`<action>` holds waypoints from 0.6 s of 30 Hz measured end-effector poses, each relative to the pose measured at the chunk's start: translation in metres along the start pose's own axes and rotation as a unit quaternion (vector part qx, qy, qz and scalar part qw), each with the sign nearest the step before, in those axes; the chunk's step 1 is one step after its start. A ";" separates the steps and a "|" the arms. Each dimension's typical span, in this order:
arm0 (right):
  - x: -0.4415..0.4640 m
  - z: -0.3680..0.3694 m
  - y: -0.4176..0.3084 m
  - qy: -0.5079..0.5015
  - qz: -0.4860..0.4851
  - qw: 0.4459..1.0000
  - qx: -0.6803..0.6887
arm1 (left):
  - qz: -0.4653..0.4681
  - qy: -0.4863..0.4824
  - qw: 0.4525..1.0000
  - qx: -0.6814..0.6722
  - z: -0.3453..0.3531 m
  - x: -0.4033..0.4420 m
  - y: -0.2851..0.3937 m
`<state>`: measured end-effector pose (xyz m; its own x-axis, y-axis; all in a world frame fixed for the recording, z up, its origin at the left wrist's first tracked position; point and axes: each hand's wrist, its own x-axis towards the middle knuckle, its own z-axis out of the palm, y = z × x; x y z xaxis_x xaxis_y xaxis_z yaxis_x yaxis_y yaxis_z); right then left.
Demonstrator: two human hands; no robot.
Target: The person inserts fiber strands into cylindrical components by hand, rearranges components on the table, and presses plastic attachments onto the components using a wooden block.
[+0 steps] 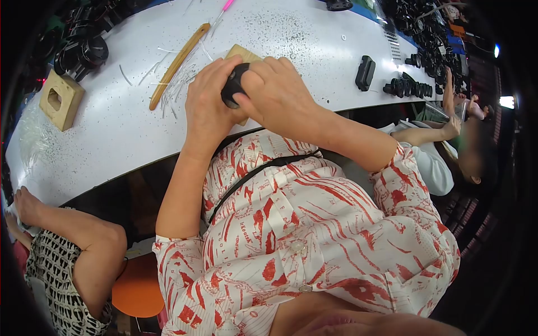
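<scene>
Both of my hands close around a black rounded part (231, 89) near the table's front edge. My left hand (210, 103) wraps its left side, and my right hand (280, 92) grips it from the right, with the thumb against it. Beneath and behind them shows a wooden block (244, 52), mostly hidden by the hands. To the left of my hands lies a curved wooden stick (178, 67) among thin white strips (178, 89). The underside of the black part is hidden.
A wooden block with a hole (66, 115) and black parts (84, 56) are at the left. A black case (365, 73) and a row of black parts (408, 87) lie right. Dark specks dot the white table (134, 145). Co-workers sit on both sides.
</scene>
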<state>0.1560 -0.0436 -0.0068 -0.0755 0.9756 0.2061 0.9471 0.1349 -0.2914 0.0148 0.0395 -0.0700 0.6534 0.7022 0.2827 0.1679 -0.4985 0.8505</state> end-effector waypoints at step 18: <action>0.028 -0.020 0.053 -0.048 -0.148 0.987 -0.042 | -0.020 -0.012 1.000 0.008 -0.002 0.004 0.008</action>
<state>0.2107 -0.0127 0.0018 -0.3784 0.9080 0.1797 0.9011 0.4057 -0.1528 0.0167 0.0393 -0.0614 0.6628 0.7098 0.2384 0.2050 -0.4782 0.8540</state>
